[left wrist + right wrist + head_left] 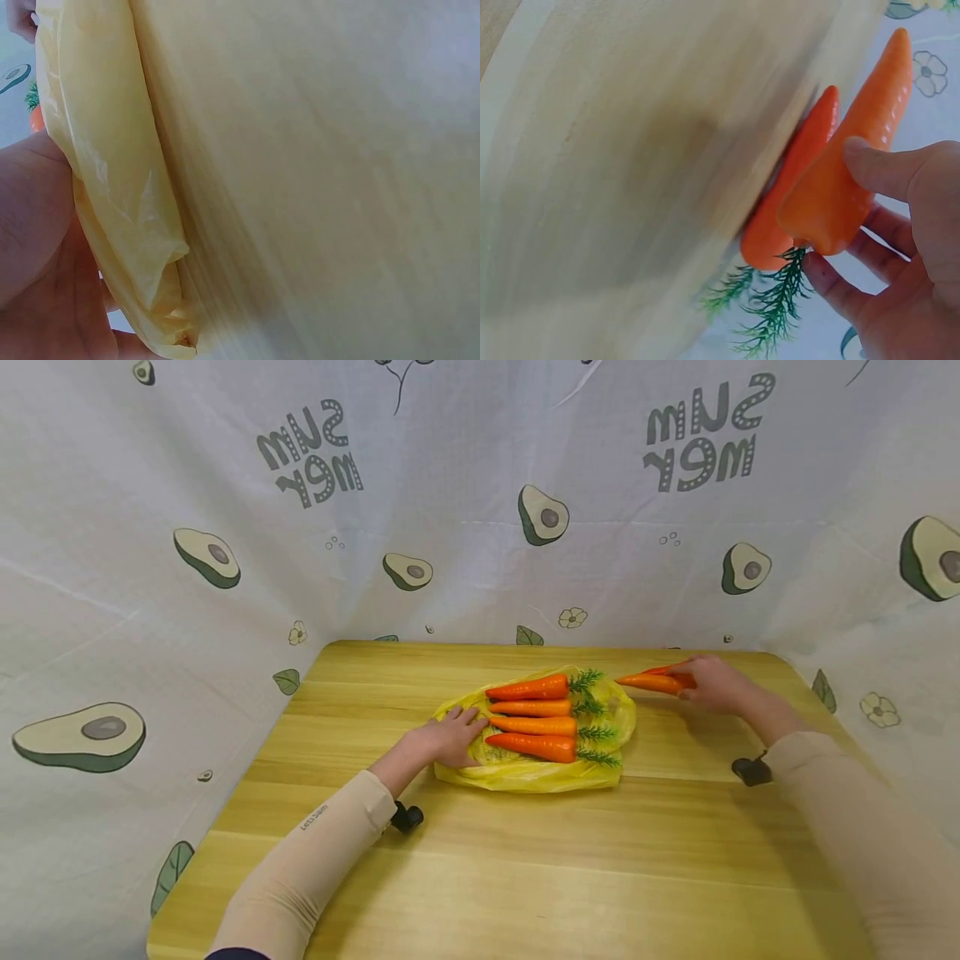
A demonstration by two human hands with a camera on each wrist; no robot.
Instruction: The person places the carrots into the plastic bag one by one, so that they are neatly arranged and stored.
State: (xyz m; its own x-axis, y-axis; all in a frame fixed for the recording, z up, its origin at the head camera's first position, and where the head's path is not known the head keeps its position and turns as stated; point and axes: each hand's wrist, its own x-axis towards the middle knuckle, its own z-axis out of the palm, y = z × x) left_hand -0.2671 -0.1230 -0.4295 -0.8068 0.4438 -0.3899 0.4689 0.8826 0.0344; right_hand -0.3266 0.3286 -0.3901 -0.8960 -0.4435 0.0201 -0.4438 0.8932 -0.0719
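Several orange carrots [534,727] with green leafy tops lie side by side on a yellow plastic bag [525,778], tips to the left. My left hand [453,737] rests on the bag's left end, fingers spread, close to the carrot tips. In the left wrist view, a fold of the yellow bag [120,150] runs along that hand. To the right of the bag, my right hand [712,683] holds an orange carrot [855,165] between thumb and fingers. Right behind it, a redder carrot [799,172] lies on the table.
The wooden table [525,868] extends in front of the bag and to both sides. A pale curtain [465,602] printed with avocados hangs along the table's back and sides. Small black devices [407,817] sit at both wrists.
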